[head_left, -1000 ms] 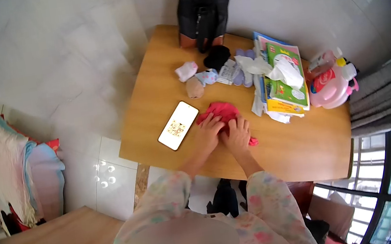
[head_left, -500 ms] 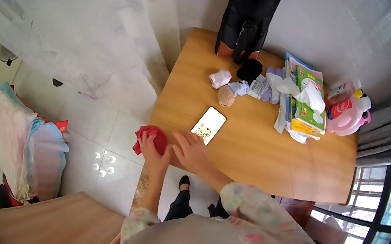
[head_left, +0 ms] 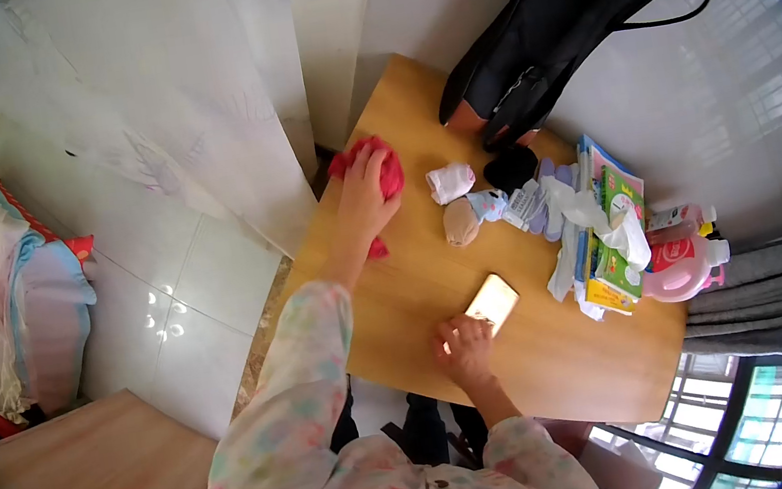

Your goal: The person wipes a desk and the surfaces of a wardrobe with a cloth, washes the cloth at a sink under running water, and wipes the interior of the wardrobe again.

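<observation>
My left hand (head_left: 365, 193) is pressed over a crumpled red cloth (head_left: 389, 172) near the table's far left corner, its fingers closed on the fabric. A bit of the cloth sticks out below the wrist. My right hand (head_left: 465, 348) rests at the lower left end of a phone (head_left: 495, 301) with a lit screen; its fingers are bent and partly smeared, so its grip is unclear. Beyond the phone lie rolled socks: a white-pink one (head_left: 451, 183), a tan one (head_left: 460, 223) and a black one (head_left: 510, 168).
A long black bag (head_left: 534, 51) leans at the table's back edge. On the right stand a stack of books (head_left: 619, 226) with crumpled tissues (head_left: 624, 235) and a pink bottle (head_left: 676, 271). The wooden table (head_left: 403, 324) has a wall beside its far left side.
My left hand has carried the red cloth from the table's near left edge to its far left corner. My right hand has moved away from the left, to the phone's lower end.
</observation>
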Demonstrator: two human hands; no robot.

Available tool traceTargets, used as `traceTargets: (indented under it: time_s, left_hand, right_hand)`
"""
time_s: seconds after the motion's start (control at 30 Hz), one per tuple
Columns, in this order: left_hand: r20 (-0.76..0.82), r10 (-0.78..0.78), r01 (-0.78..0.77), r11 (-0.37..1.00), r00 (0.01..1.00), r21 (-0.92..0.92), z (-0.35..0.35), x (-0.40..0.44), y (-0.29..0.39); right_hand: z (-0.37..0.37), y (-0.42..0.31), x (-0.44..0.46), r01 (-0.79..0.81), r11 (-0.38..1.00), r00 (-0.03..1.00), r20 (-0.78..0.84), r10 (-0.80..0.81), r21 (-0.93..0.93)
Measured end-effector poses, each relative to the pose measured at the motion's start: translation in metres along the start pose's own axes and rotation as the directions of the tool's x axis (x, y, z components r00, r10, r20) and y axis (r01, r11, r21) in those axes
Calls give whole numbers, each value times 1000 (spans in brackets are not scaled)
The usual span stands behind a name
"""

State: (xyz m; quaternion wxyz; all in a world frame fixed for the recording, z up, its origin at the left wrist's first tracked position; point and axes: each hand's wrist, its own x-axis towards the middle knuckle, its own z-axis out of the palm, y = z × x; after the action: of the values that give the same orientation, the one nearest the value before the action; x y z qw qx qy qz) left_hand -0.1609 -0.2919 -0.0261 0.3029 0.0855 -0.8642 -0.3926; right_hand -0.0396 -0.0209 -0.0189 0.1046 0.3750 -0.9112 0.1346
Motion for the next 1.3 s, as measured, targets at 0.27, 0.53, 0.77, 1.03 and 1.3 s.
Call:
traceTargets:
  time_s: [0.27,0.53,0.77,1.03,1.3]
  left_hand:
    - [60,-53,53,999,997,-8,-25,-56,15]
    - [33,-107,108,994,994,-31,-137,-234,68]
    - [-34,-780,543,465,625,-699,-173,-223,98]
    - [-242,-784,570,591,572,-571,-217,-233,142]
    - [-441,-826,420,560,351,-714,-278,-257,108]
  right_hand:
    - [-6,4,15,-90,996,996,9,90,-22]
    - [20,-96,26,89,896,992,41,-119,434]
    - [-1,-149,39,-533,-42,846,533,2,845]
    - [-18,-185,48,-756,-278,650,631,-423,592]
    - [-11,-258,79,-713,-273,699,620,-356,646]
